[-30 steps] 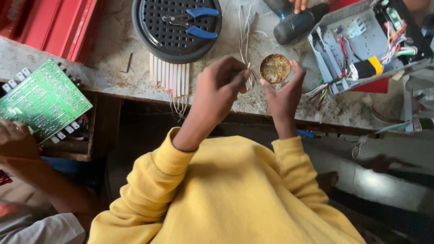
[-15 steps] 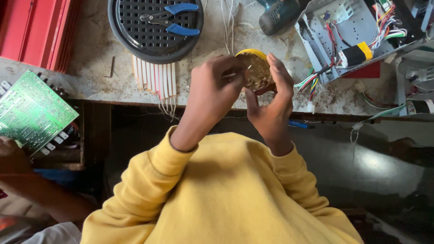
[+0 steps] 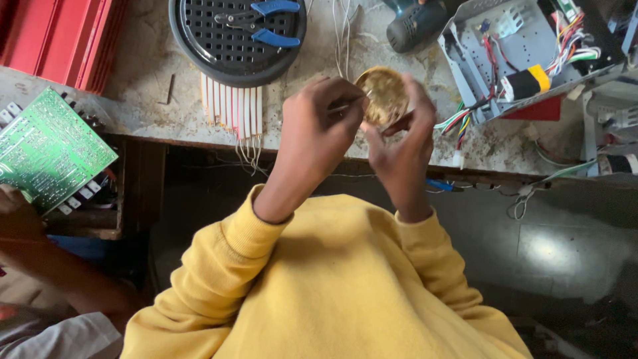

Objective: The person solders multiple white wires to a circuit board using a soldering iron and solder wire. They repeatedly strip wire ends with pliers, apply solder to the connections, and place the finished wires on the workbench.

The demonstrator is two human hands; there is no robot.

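My right hand [image 3: 402, 149] holds a small round tin [image 3: 383, 95] of golden-brown paste, tilted toward me above the bench edge. My left hand [image 3: 319, 126] is pinched shut on a thin pale wire [image 3: 347, 106] whose tip reaches the rim of the tin. Both hands are close together and touch around the tin. Yellow sleeves cover both of my arms. More thin white wires [image 3: 342, 30] trail up across the bench behind my hands.
A black perforated round cover [image 3: 199, 40] carries blue-handled pliers [image 3: 269, 20]. White ribbon strips [image 3: 232, 110] lie below it. An open grey metal chassis [image 3: 465, 73] with coloured wiring sits right, a dark power tool [image 3: 415, 26] beside it. Another person's hand [image 3: 13, 213] holds a green circuit board [image 3: 50, 149] at left. Red metal panels [image 3: 60, 36] lie at top left.
The tin went from flat and apart from my left hand to tilted toward me. My left hand has closed in on it with the wire.
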